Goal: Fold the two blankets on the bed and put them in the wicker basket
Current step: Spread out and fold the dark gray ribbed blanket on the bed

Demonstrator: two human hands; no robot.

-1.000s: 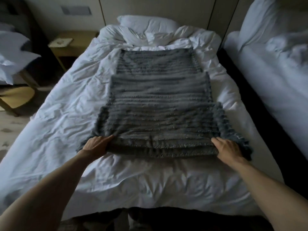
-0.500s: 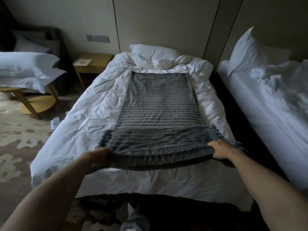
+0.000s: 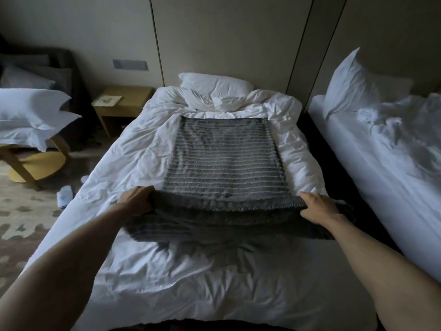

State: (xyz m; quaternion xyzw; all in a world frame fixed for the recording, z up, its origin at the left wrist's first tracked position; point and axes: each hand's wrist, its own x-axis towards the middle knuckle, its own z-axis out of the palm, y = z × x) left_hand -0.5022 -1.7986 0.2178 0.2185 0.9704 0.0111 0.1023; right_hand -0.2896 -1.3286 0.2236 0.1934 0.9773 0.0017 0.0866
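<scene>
Head view: the bed (image 3: 191,271) runs straight away from the camera. Its white duvet is rumpled, and the near end lies bare and wide between the two forearms. On the left the duvet's edge drops to patterned carpet, where a pale slipper (image 3: 64,194) lies just beside the bed. Farther left, a round wooden table (image 3: 35,168) carries stacked pillows (image 3: 31,108). On the right only a narrow dark gap separates this bed from a second bed (image 3: 381,175), so room is tight on that side. A pillow (image 3: 214,83) sits at the head, and a nightstand (image 3: 126,101) stands by the far-left corner.

The grey ribbed blanket (image 3: 224,158) lies down the middle of the duvet, its far edge square below the bunched bedding. Its near edge is up off the duvet, stretched taut between both hands, with a lower layer sagging beneath. The left hand (image 3: 137,199) grips the left corner, fingers curled into the fabric. The right hand (image 3: 315,205) grips the right corner, fingers wrapped over the edge. Both grips are closed tight on cloth.
</scene>
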